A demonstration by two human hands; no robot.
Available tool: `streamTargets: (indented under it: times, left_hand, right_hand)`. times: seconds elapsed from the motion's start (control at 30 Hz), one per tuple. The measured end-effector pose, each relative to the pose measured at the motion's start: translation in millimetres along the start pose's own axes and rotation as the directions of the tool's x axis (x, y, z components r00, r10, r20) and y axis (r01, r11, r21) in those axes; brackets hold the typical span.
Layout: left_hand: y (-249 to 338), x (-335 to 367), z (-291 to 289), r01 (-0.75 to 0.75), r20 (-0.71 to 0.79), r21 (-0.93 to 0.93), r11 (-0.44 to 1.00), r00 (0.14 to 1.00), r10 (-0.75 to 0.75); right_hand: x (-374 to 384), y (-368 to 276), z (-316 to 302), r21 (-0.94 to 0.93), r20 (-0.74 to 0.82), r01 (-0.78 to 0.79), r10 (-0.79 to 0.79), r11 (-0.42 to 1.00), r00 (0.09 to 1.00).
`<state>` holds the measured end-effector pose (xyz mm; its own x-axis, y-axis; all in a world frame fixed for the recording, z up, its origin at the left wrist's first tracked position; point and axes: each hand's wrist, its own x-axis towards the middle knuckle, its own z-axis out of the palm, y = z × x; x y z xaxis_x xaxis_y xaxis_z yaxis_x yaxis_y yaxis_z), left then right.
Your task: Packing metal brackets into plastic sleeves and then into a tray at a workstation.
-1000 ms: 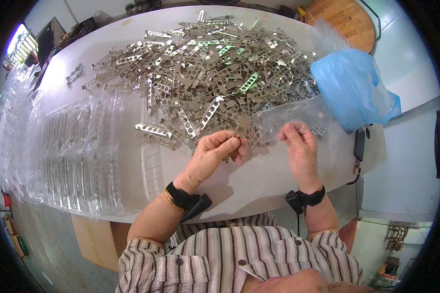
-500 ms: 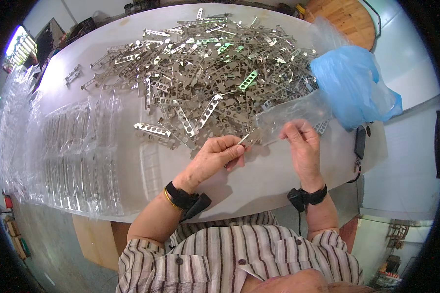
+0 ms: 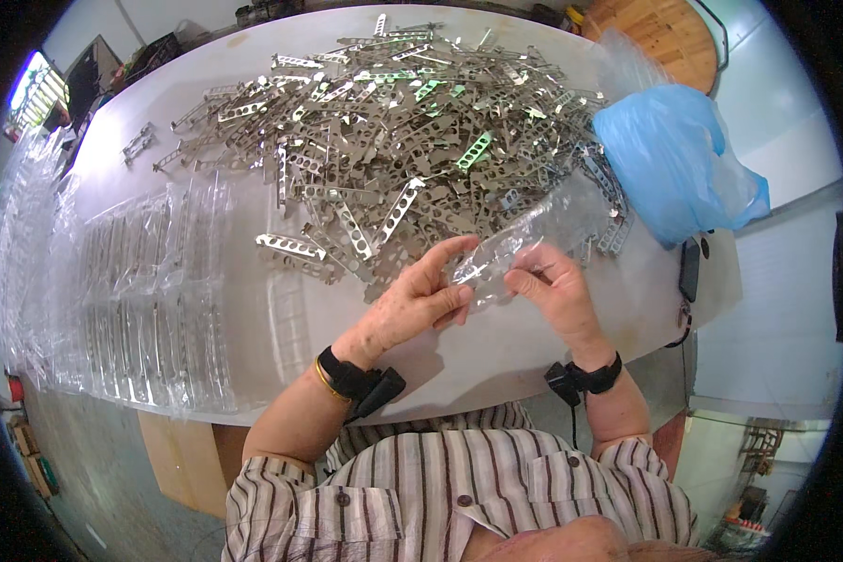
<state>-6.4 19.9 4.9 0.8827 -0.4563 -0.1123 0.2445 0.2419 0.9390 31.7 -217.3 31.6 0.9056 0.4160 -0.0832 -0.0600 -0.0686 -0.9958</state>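
Note:
A narrow clear plastic bag slants from the pile toward me, its near end between my hands. My left hand is closed around that near end, the thumb below and the index finger stretched along its upper side. Glare on the film leaves the metal piece at these fingers hard to make out. With thumb and forefinger my right hand pinches the bag's lower edge, close to the left fingertips. Just beyond both hands lies a large heap of flat metal strips with round holes.
Rows of filled clear bags cover the left of the white table. At the right sits a crumpled blue plastic bag, with a dark phone-like object by the table edge. A round wooden top stands behind.
My right hand has moved left and down, closer to my left hand. The clear bag has come along with it, and its near end now reaches the left fingers.

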Motion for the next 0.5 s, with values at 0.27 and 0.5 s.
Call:
streamTargets:
  times: [0.27, 0.5]
  left_hand:
    - [-6.8, 0.0, 1.8, 0.043, 0.0, -0.001, 0.999, 0.999, -0.043]
    - [-12.1, 1.0, 6.5, 0.018, -0.015, 0.135, 0.991, 1.0, -0.016]
  right_hand:
    - [2.2, -1.0, 4.9, -0.071, 0.098, -0.031, 0.038, 0.997, 0.994]
    - [1.1, -4.0, 4.9, -0.083, 0.081, -0.103, 0.11, 0.991, 0.991]
